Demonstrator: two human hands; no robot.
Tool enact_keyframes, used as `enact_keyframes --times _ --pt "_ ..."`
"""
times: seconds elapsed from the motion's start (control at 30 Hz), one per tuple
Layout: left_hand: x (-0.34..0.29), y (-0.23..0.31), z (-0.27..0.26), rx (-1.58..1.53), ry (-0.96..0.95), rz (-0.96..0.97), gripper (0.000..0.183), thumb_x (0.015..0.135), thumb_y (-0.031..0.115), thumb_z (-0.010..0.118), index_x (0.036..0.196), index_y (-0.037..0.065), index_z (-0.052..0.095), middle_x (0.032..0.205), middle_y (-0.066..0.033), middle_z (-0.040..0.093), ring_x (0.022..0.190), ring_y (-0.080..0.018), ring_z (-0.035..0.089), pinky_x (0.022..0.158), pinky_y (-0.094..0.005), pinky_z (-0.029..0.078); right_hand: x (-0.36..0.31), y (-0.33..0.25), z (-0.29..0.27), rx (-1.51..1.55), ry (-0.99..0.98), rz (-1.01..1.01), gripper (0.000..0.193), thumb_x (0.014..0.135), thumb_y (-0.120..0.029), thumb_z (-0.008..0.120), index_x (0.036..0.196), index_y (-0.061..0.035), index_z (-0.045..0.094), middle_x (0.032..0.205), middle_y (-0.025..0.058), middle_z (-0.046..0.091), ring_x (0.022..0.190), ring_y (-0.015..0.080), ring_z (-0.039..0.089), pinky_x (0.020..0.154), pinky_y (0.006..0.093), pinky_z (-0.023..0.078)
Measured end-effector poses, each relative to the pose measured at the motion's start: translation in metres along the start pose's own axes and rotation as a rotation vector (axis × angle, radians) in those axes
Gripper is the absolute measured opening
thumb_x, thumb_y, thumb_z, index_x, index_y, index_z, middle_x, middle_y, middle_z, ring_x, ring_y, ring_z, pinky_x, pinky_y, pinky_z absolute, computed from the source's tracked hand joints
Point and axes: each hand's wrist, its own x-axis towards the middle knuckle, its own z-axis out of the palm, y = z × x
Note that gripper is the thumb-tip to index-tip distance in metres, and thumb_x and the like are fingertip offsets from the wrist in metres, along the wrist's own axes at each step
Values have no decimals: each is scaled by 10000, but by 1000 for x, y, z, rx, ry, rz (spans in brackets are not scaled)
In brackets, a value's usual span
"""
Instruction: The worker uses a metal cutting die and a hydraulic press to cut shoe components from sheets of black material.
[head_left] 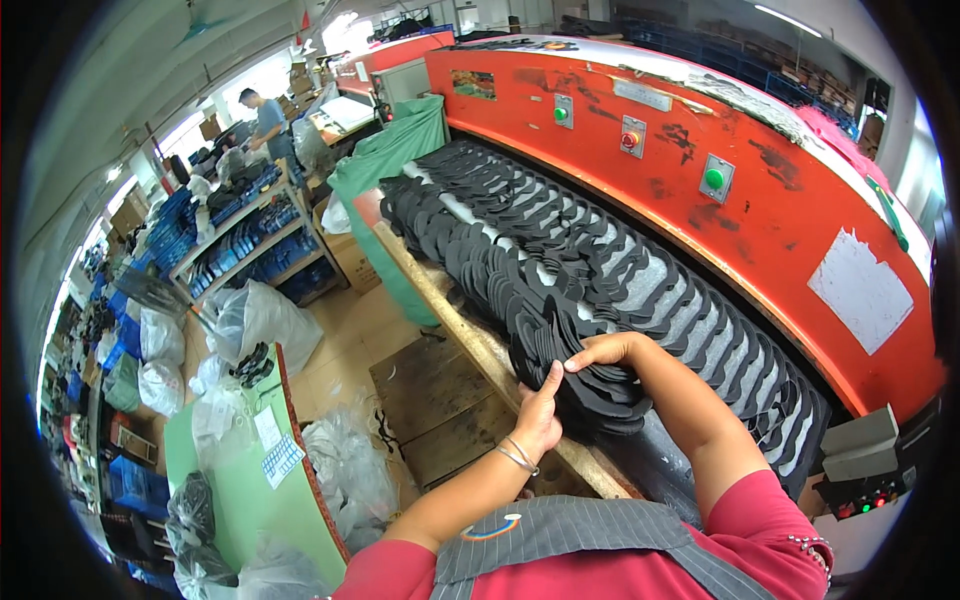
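Note:
At the near end of a long bed, my left hand (539, 418) grips the near-left side of a thick stack of black flat curved pieces (606, 407). The fingers of that hand are mostly hidden under the pieces, and its thumb points up. From the right, my right hand (606, 350) closes over the top of the same stack, its thumb close to the left one. Beyond my hands, many more black curved pieces (455, 245) lie overlapping in long rows, with grey-white material (640, 280) showing between them.
A wooden rail (450, 340) edges the bed; behind it rises a red machine (600, 110) with green and red buttons. Green cloth (385, 165) hangs at the far end. Left are a green table (240, 490), plastic bags (265, 325) and a shelf rack (245, 250). A person (270, 125) stands far off.

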Motion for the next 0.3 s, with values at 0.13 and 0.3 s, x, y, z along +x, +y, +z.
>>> enact_keyframes --times 0.13,0.3 --pt "1 -3 6 93 189 44 1280 695 451 831 1470 10 -89 1540 -178 139 1429 -265 119 1157 -411 111 1 2 7 46 19 29 1051 707 -673 681 1329 134 423 1374 232 461 1267 267 446 1062 382 346" --pt "-3 -5 12 172 221 45 1185 726 433 814 1489 43 -6 1530 -141 188 1419 -271 169 1155 -413 174 29 38 -1 -127 79 -273 1107 750 -761 551 1472 16 235 1543 193 214 1440 338 139 1174 388 88"
